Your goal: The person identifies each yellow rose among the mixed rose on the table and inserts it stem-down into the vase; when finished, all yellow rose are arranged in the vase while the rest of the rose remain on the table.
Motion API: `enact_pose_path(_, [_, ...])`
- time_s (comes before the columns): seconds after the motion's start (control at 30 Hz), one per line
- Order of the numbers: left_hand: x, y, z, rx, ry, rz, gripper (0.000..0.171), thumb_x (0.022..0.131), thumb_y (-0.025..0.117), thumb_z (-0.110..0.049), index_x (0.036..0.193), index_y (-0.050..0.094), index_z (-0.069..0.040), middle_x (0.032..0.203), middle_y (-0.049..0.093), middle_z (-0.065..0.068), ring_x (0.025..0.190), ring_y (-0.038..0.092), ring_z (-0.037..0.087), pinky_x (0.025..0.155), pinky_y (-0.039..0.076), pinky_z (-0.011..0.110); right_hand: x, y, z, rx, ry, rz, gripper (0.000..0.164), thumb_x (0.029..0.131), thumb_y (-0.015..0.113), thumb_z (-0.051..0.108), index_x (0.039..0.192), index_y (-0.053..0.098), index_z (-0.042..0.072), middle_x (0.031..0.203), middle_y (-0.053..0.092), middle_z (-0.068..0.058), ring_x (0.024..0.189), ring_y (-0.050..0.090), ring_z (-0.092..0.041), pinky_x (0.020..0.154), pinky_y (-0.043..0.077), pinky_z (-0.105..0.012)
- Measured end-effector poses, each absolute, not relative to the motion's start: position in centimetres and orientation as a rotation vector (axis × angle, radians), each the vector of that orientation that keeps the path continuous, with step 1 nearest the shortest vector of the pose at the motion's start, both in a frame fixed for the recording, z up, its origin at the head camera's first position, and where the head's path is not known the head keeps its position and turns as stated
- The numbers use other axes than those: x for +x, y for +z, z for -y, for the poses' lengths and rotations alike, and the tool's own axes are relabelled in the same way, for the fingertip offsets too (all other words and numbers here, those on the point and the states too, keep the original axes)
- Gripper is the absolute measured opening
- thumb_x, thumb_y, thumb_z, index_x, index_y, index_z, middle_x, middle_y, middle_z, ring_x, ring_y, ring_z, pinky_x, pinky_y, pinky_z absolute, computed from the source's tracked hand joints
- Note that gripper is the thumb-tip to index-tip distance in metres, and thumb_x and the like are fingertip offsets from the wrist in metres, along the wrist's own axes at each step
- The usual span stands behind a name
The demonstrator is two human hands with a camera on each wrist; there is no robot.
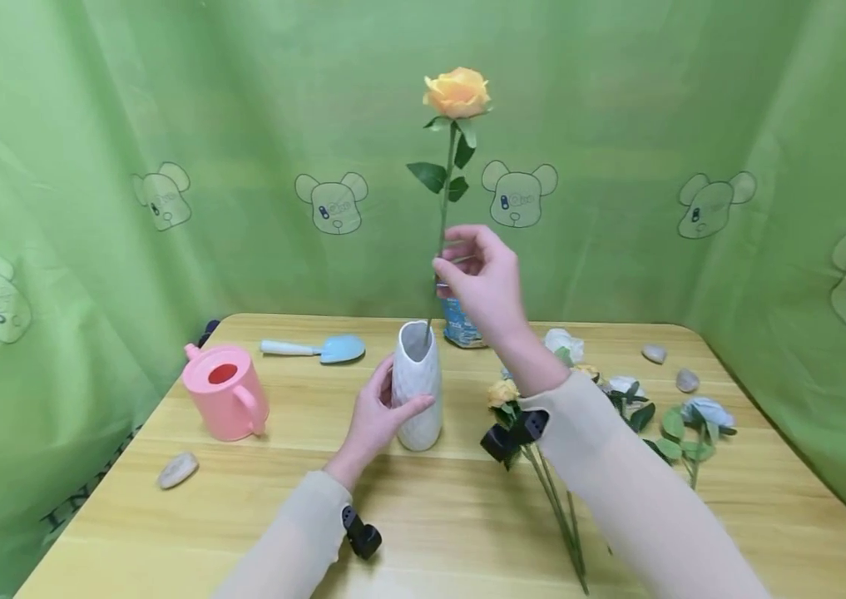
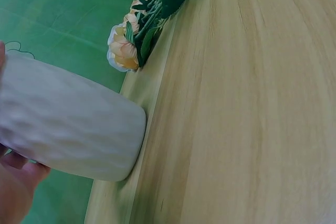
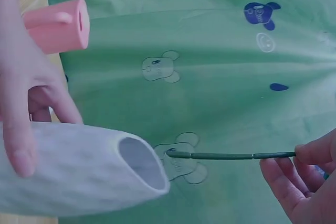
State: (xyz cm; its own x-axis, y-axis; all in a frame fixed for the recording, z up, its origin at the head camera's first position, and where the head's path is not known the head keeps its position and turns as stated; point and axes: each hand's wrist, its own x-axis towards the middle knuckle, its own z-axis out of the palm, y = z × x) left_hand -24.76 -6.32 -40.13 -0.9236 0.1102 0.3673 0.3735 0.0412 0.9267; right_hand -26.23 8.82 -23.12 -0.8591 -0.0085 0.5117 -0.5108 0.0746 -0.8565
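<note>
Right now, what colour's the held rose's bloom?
The bloom is orange-yellow, clearest in the head view.

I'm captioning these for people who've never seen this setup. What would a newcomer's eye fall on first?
Probably the yellow-orange rose with green leaves, held upright by its thin green stem in the person's right hand, high against the bear-printed green curtain. Next, the tall white textured vase below it on the pale wood-grained table, gripped by the left hand. Then the pink cylindrical watering can toward the table's left edge.
</note>
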Motion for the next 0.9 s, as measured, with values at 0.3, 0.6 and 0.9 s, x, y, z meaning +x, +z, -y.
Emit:
enact_pose_path(0.3, [-24.9,-40.3,6.2,-0.538,-1.974,2.093,0.072,0.075,0.078,-0.009,0.137,0.042,-0.005,0.126,0.055,0.014,0.111,0.055,0.023,0.095,0.044,0.034,-28.7,-27.7,-8.1,0.448,1.832,2.099,0.032,0.082,0.064,-0.006,0.112,0.056,-0.004,0.094,0.058,-0.017,0.076,0.056,-0.019,0.069,0.056,-0.032])
enact_pose_path(0.6, [-25.1,-40.4,6.3,-0.557,-1.946,2.088,0.072,0.076,0.077,-0.011,0.138,0.041,-0.007,0.128,0.053,0.01,0.111,0.055,0.021,0.094,0.044,0.033,-28.9,-31.1,-8.6,0.523,1.628,2.19,0.024,0.08,0.067,-0.003,0.104,0.062,-0.002,0.093,0.063,-0.018,0.084,0.058,-0.024,0.076,0.049,-0.034])
enact_pose_path(0.9, [-25.0,-40.3,6.6,-0.507,-1.951,2.148,0.076,0.077,0.077,-0.016,0.141,0.036,-0.007,0.131,0.051,0.012,0.113,0.053,0.021,0.096,0.043,0.032,-26.8,-33.2,-11.9,0.407,1.577,2.377,0.023,0.083,0.07,0.01,0.103,0.064,0.001,0.103,0.063,-0.015,0.09,0.059,-0.026,0.074,0.052,-0.034])
